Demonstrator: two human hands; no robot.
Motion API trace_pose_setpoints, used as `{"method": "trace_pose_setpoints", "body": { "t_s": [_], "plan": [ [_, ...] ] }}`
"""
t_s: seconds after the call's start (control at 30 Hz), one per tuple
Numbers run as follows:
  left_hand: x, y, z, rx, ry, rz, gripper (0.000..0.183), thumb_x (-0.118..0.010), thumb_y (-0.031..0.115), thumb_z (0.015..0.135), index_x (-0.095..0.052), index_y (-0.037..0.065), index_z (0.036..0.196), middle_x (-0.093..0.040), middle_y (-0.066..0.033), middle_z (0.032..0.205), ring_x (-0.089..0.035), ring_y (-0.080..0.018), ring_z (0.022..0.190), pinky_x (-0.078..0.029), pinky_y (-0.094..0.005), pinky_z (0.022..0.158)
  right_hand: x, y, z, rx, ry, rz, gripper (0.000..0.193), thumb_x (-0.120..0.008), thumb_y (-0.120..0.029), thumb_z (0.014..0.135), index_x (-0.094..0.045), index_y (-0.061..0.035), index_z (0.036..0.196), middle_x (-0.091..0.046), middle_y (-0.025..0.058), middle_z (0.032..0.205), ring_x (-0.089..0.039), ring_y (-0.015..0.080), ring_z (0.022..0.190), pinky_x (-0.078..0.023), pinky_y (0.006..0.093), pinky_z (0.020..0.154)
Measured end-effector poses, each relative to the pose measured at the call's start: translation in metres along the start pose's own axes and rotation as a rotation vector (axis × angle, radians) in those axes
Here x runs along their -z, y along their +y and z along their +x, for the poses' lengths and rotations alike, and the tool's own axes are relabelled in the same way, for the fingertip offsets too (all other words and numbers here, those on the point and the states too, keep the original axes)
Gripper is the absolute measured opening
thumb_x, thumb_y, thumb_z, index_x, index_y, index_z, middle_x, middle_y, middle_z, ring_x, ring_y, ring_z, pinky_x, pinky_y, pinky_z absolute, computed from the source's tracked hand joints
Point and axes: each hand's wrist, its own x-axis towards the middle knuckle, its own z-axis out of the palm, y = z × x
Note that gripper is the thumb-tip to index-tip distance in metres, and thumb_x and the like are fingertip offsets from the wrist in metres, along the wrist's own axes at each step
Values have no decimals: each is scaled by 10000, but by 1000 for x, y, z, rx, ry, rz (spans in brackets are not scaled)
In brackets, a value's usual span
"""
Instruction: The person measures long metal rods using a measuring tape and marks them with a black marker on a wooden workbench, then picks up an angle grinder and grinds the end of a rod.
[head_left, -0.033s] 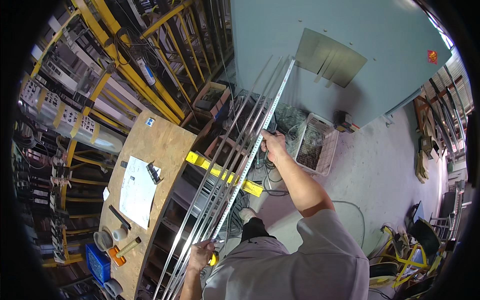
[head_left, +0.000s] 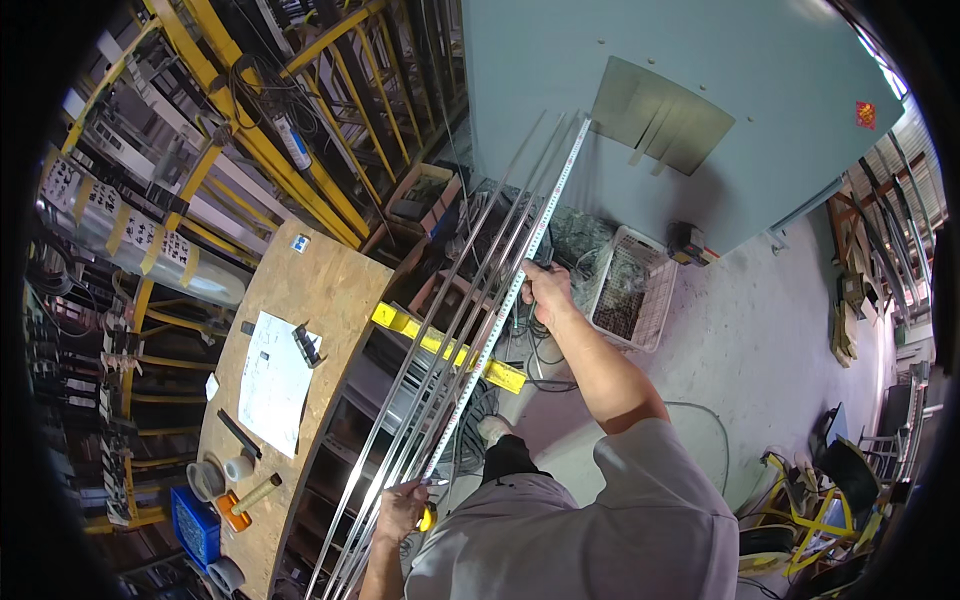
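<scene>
Along a bundle of several long, shiny metal rods (head_left: pixel 351 490) lies the extended white blade of a tape measure (head_left: pixel 549 205). My right hand (head_left: pixel 548 292) pinches the blade's edge partway up, its fingers closed against the outermost rod. Lower down, my left hand (head_left: pixel 402 508) is closed at the blade's near end. A yellow part, seemingly the tape's case, shows beside that palm, and a thin pale pen-like tip (head_left: pixel 435 482) sticks out from the fingers. The rods rest across a yellow support bar (head_left: pixel 508 376).
To the left, a wooden bench (head_left: pixel 340 270) carries a marked paper sheet (head_left: pixel 270 390), tape rolls and a blue bin (head_left: pixel 196 528). Yellow racks (head_left: pixel 290 170) stand behind it. Ahead are a large grey-blue panel (head_left: pixel 780 110) and a white crate (head_left: pixel 652 318). Cables lie on the floor.
</scene>
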Motion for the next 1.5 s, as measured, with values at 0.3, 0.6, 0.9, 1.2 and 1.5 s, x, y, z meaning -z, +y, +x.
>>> {"method": "trace_pose_setpoints", "body": {
  "t_s": [0.3,0.6,0.9,1.2,1.5],
  "plan": [
    [5,-5,-8,46,15,-63,216,-617,134,965,-720,-42,1036,-566,8,658,-492,-64,591,-396,-268,524,4,20,4,-14,-34,-6,107,-671,-29,924,-586,13,971,-628,84,813,-493,144,464,-318,297,361],
    [9,-19,-6,-21,41,140,216,-636,155,954,-725,-19,1046,-571,-54,635,-512,-95,594,-443,-297,557,1,19,-12,-48,-42,-122,152,-653,-129,962,-619,2,894,-611,67,720,-495,136,477,-344,293,394],
    [11,-82,-9,-233,134,341,210,-648,219,932,-724,30,980,-605,-260,732,-628,-331,625,-503,-387,617,-4,33,-91,-34,118,-136,115,-660,-132,949,-582,-49,953,-620,70,730,-490,130,498,-360,280,409],
    [17,-67,-8,-13,27,165,236,-606,200,958,-712,3,1035,-620,-242,774,-589,-314,634,-517,-381,665,17,223,-248,-658,-255,192,108,-657,-175,972,-620,-107,1048,-639,5,920,-587,118,831,-446,330,640],
    [33,-108,-8,34,-74,56,268,-610,249,946,-733,46,1071,-714,-213,922,-702,-267,868,-544,-404,793,2,282,-243,-735,-529,296,188,-600,-147,976,-651,-64,1137,-679,109,1139,-614,243,1046,-494,398,839]
  ]
}}
